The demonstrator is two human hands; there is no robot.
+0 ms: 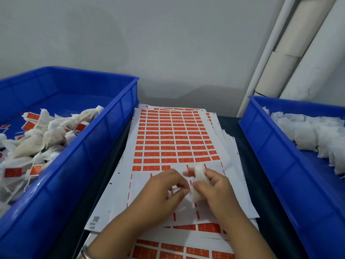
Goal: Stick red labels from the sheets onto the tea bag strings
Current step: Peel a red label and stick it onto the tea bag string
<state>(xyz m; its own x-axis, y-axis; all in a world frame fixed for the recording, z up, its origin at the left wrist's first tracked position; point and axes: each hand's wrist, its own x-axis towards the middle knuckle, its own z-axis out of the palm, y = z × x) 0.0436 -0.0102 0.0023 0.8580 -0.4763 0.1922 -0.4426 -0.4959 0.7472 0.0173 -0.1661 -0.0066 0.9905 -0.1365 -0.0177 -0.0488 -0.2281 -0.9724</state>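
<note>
Both hands work over the label sheet (pixel 177 139): right hand (pixel 214 187) grips a tea bag (pixel 198 176), left hand (pixel 164 186) pinches toward it, string too faint to see. Misaligned, a label could stick to fingers instead.

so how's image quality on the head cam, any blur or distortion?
Head view: soft, even light, no glare; wide-angle bends the left blue bin rim; label sheet print too soft to read; motion blur on the tea bag between left hand and right hand.
</note>
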